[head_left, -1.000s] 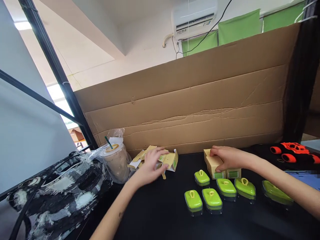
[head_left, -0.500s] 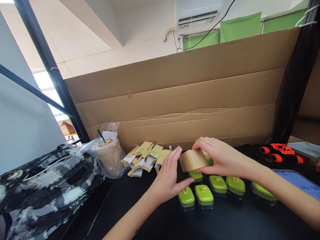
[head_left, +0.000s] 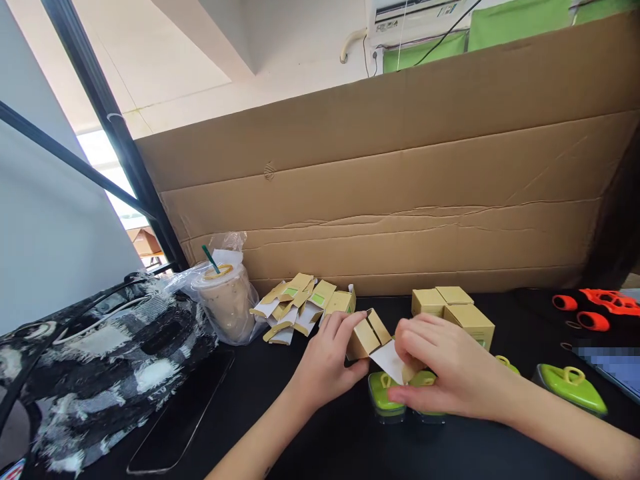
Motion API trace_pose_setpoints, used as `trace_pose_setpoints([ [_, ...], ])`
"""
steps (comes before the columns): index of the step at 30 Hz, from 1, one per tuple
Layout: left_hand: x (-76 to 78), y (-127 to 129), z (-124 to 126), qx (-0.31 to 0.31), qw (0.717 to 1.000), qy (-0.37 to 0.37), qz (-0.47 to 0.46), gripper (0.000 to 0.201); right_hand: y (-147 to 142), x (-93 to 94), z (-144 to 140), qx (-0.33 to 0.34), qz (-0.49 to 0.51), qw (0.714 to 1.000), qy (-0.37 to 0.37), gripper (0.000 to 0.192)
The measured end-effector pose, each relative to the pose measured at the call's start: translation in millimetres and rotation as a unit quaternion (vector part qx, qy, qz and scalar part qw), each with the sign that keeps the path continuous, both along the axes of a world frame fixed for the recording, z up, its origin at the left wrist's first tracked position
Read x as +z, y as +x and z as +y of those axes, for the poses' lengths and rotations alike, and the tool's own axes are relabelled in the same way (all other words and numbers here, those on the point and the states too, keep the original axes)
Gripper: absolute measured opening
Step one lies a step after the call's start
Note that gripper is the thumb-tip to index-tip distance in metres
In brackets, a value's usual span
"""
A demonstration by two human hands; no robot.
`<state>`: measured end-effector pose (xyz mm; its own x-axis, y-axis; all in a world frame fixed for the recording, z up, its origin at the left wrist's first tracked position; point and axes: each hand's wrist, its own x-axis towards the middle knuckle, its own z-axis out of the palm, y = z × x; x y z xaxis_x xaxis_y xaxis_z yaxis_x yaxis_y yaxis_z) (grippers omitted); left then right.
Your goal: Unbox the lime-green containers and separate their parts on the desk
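A small kraft cardboard box (head_left: 364,343) is tilted above the black table, with my left hand (head_left: 330,353) wrapped round its left side. Its white-lined flap (head_left: 388,361) is folded out, and my right hand (head_left: 440,367) pinches the flap's end between thumb and fingers. Just below sit clear containers with green lids, one green-lidded container (head_left: 386,398) in plain sight and others partly covered by my right hand. What lies inside the box cannot be seen.
Flattened boxes (head_left: 300,307) lie in a heap behind my left hand, by a bagged drink cup (head_left: 227,303). Closed boxes (head_left: 470,320) stand behind my right hand. An orange toy car (head_left: 607,303), a phone (head_left: 613,367) and a green-lidded container (head_left: 573,387) are at right.
My left hand has closed round the box. My right hand has moved from the box's side to its flap, which is now pulled out. The view has shifted slightly.
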<state>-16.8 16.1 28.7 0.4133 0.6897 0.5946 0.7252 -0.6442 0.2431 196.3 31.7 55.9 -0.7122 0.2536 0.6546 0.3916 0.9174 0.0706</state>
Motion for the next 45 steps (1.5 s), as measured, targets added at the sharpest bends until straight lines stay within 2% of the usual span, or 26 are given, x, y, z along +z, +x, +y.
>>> trace_pose_setpoints([
  [2, -2.5, -1.3, 2.7, -0.001, 1.000, 0.019, 0.002, 0.062, 2.0, 1.1, -4.6, -0.002, -0.003, 0.991, -0.131, 0.033],
  [4, -5.8, -2.5, 4.4, -0.017, 0.999, 0.046, 0.008, 0.057, 3.7, 0.8, -5.1, -0.011, 0.011, 0.970, -0.241, 0.021],
  [6, -8.3, -2.5, 4.7, -0.041, 0.997, 0.070, 0.012, 0.050, 4.7, -0.7, -2.0, -0.028, 0.024, 0.959, -0.281, 0.009],
  [9, -7.7, 0.4, 2.6, -0.074, 0.994, 0.077, 0.012, 0.036, 4.9, -3.0, 3.8, -0.042, -0.006, 0.976, -0.214, 0.017],
  [11, -5.1, 2.7, 0.9, -0.092, 0.993, 0.070, 0.010, 0.028, 4.7, -3.5, 5.6, -0.048, -0.025, 0.988, -0.145, 0.013],
  [13, -2.6, 3.9, -0.2, -0.107, 0.992, 0.065, 0.002, 0.023, 5.2, -2.8, 6.0, -0.057, -0.023, 0.992, -0.106, 0.009],
  [16, -1.1, 2.9, -0.6, -0.119, 0.991, 0.058, -0.021, 0.024, 7.9, 0.3, 6.9, -0.065, 0.003, 0.993, -0.099, 0.002],
  [17, -1.2, 2.1, -0.6, -0.123, 0.990, 0.062, -0.028, 0.026, 9.1, 1.6, 7.7, -0.068, 0.011, 0.994, -0.090, 0.005],
  [20, -2.3, 0.2, -1.0, -0.123, 0.989, 0.082, -0.028, 0.033, 11.7, 5.7, 10.7, -0.061, 0.020, 0.998, 0.001, 0.013],
  [23, -2.5, 0.3, -2.0, -0.114, 0.990, 0.085, 0.000, 0.032, 10.4, 7.3, 12.3, -0.013, -0.027, 0.996, 0.086, 0.016],
  [27, -0.6, 2.0, -3.0, -0.101, 0.991, 0.073, 0.048, 0.026, 5.0, 2.8, 13.3, -0.012, -0.032, 0.995, 0.092, 0.012],
  [31, 2.6, 2.2, -1.6, -0.103, 0.989, 0.087, 0.058, 0.031, 3.3, -2.0, 15.9, -0.013, 0.003, 0.998, 0.068, 0.012],
  [34, 3.0, 1.0, 1.5, -0.118, 0.985, 0.119, 0.048, 0.045, 4.8, -2.0, 17.0, -0.008, 0.018, 1.000, 0.024, 0.011],
  [37, 2.0, -2.0, 5.3, -0.149, 0.976, 0.159, 0.022, 0.060, 6.5, -1.1, 17.3, 0.007, 0.075, 0.992, -0.106, 0.010],
  [40, 3.0, -7.8, 7.5, -0.140, 0.981, 0.135, 0.019, 0.061, 6.2, -2.2, 18.5, 0.027, 0.130, 0.959, -0.251, 0.011],
  [45, 9.2, -24.6, 11.1, -0.051, 0.994, 0.036, 0.089, 0.058, 3.8, -3.7, 26.7, 0.024, 0.265, 0.894, -0.361, 0.016],
])
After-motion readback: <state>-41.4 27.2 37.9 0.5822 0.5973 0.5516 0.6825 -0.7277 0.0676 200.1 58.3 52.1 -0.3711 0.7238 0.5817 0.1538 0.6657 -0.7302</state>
